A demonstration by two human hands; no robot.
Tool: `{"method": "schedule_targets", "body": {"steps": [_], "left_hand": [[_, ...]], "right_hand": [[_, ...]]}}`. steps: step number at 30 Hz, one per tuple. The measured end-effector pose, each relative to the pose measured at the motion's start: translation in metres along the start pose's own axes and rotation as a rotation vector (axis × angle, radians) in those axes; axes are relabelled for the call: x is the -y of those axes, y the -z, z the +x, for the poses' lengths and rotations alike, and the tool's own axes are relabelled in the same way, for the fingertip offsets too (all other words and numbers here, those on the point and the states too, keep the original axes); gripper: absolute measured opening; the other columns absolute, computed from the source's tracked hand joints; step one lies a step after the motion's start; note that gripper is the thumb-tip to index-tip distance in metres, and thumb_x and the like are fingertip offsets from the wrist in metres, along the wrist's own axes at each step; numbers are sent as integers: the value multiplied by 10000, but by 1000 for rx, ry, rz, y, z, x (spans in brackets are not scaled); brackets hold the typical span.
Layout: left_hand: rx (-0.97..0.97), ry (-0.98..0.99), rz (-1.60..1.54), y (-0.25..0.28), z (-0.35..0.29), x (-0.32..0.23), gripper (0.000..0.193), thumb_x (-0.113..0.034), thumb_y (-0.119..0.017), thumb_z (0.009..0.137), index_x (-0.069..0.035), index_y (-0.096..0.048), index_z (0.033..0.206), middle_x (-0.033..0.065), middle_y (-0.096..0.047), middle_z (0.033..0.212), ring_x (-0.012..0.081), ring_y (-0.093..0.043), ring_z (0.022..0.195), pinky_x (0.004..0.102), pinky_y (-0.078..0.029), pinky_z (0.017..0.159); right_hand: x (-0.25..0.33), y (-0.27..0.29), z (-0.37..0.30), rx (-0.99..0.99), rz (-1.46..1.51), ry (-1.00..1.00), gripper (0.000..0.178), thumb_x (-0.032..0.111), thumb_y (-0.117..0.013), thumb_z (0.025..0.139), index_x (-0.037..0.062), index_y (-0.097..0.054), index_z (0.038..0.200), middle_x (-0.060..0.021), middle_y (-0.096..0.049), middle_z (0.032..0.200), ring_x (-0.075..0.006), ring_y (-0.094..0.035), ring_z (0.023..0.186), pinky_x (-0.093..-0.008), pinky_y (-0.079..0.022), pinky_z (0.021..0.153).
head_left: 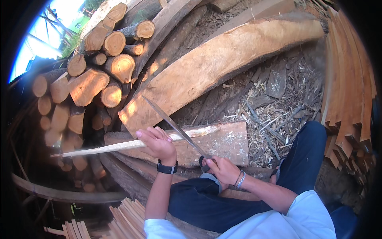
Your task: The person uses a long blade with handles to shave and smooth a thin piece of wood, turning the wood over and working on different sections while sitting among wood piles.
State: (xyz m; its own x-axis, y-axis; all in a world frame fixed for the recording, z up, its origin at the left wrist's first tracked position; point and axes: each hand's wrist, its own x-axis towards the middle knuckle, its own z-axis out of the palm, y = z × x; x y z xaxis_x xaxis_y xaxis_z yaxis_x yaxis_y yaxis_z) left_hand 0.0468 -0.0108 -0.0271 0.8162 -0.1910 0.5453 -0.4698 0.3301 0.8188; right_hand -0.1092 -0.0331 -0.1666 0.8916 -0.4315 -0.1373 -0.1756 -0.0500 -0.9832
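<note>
A long pale stick, stripped of bark, runs sideways in front of me. My left hand, with a dark watch on its wrist, closes around it near the middle. Its right end lies over a flat wooden slab, while the thin left tip reaches out toward the logs. In my right hand is the handle of a machete. The long machete blade slants up and left, crossing over the stick just right of my left hand. Part of the left hand's grip is hidden behind its back.
Cut logs are stacked at the far left. A broad curved timber slab stretches across the back. Wood shavings cover the ground. Long sawn boards stand at the right, and shorter strips lie lower left.
</note>
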Motion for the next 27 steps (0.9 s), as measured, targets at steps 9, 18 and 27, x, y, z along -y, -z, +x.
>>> {"method": "schedule_targets", "body": {"steps": [9,18,27], "left_hand": [[69,-2,26,-2,-1,-2,487,-447,-259,1012,-111,-259,659,5,-257,499,97,-262,379,232,-261,332],[77,-14,5,-2,-7,-2,475,-436,-257,1016,-112,-265,667,5,-261,490,96,-260,365,229,-254,323],[89,-32,-7,3,-7,2,451,-413,-275,1017,-110,-272,684,4,-273,488,92,-267,362,227,-257,316]], "right_hand": [[-27,-1,3,11,55,-138,613,451,-351,971,-103,-593,872,-302,-599,711,-446,-620,750,-480,-475,688],[-70,-5,4,-112,-21,-151,604,453,-347,969,-72,-619,847,-306,-590,713,-458,-608,756,-493,-465,692],[-10,-4,-7,-57,22,-8,536,426,-377,964,-54,-600,882,-290,-605,727,-449,-610,774,-483,-470,698]]}}
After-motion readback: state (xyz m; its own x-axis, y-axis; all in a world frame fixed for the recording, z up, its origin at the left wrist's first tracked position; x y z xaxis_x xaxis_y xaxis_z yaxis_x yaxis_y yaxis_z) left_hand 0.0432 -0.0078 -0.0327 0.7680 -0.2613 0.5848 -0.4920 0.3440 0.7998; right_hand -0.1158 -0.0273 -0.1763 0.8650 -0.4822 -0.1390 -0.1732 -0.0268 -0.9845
